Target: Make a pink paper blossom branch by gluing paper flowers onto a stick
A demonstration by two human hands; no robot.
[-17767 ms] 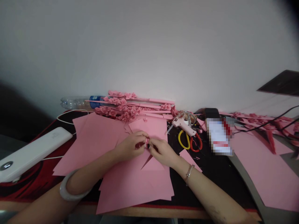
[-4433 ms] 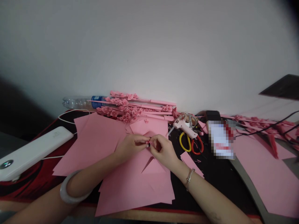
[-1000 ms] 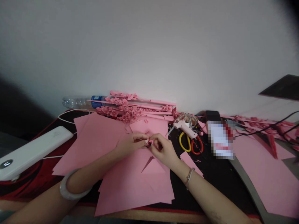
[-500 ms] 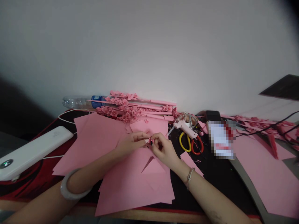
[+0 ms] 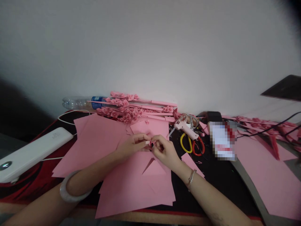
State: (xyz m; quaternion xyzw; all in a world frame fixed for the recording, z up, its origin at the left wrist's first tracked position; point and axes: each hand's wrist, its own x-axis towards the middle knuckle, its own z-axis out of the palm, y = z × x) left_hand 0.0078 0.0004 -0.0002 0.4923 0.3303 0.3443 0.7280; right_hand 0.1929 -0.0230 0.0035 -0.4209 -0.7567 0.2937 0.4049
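Observation:
Between my fingertips is a small pink paper flower [image 5: 151, 143], partly hidden by the fingers. My left hand [image 5: 134, 143] pinches it from the left, and my right hand [image 5: 164, 148] grips it from the right with thumb and fingers. Both hands hover over pink paper sheets [image 5: 131, 188] stacked on the dark mat. A folded piece of pink paper [image 5: 155, 168] lies just below the hands. Beyond them, a tiny pink paper flower [image 5: 147, 122] rests on smaller pink sheets.
Pink paper flower stems [image 5: 131, 113] lie along the wall beside a plastic bottle [image 5: 78, 102]. To the right are a glue gun [image 5: 187, 129], scissors with yellow and red handles [image 5: 198, 147] and a blurred phone [image 5: 223, 141]. A white lamp-like device [image 5: 37, 153] stands left.
Almost nothing differs. My fingers have shifted very slightly around the small paper flower, and both hands stay in the same place.

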